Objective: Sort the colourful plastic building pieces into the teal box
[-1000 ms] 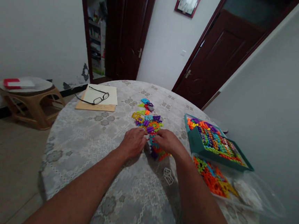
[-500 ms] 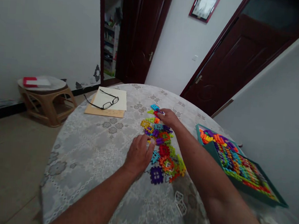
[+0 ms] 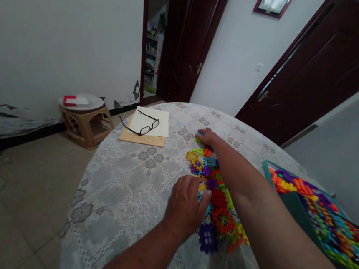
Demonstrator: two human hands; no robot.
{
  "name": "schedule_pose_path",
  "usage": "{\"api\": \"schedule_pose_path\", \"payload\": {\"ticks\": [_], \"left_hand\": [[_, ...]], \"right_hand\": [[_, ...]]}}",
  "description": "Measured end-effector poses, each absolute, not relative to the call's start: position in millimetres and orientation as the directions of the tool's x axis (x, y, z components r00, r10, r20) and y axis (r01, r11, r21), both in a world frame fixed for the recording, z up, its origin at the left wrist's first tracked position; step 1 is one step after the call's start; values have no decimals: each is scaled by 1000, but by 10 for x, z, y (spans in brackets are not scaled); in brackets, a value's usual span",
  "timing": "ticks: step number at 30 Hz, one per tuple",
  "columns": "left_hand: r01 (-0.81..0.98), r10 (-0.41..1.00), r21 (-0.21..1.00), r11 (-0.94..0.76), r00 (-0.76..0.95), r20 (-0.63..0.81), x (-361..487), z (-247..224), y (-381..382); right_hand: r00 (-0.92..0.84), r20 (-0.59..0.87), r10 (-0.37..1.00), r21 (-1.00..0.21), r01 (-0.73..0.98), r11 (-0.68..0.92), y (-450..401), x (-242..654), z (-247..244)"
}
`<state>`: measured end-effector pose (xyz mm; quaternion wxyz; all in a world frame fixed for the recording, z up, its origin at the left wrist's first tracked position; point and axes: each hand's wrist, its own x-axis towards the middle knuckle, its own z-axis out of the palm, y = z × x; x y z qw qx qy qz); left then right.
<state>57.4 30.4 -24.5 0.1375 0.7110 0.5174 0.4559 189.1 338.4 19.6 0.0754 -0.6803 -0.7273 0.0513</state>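
A heap of colourful plastic interlocking building pieces (image 3: 219, 198) lies in a rough row on the patterned tablecloth. At the row's near left edge is my left hand (image 3: 186, 204), palm down, its thumb and fingers apart around a small yellow piece (image 3: 202, 186) and the pieces beside it. A dark purple square piece (image 3: 208, 237) lies just below that thumb. My right hand (image 3: 207, 137) reaches to the far end of the row, its fingers closed over a blue piece (image 3: 200, 132) that is mostly covered. Yellow gear-like pieces (image 3: 192, 156) lie between the two hands.
Black-framed glasses (image 3: 145, 129) rest on paper sheets (image 3: 161, 122) at the table's far left. A green tray (image 3: 296, 203) full of colourful pieces sits at the right. A stool (image 3: 87, 126) stands on the floor beyond the table's left edge.
My right hand has shifted from the purple and red pieces to the blue piece at the far end. My left hand stays by the row, with its thumb further from the fingers. The view has turned left.
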Motion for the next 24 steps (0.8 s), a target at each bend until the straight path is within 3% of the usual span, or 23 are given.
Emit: {"api": "schedule_pose_path", "payload": {"ticks": [10, 14, 19, 24], "left_hand": [[664, 882, 646, -377, 44, 469, 642, -330, 327], [704, 892, 590, -396, 144, 428, 641, -292, 335], [710, 871, 518, -477, 305, 385, 565, -192, 346], [682, 822, 467, -562, 399, 407, 500, -183, 358]], "right_hand": [[-161, -140, 977, -196, 972, 132, 2744, 2217, 341], [-212, -164, 963, -211, 962, 175, 2268, 2369, 450], [-198, -114, 974, -211, 962, 171, 1582, 2490, 439], [-135, 75, 988, -231, 961, 149, 851, 2517, 319]]}}
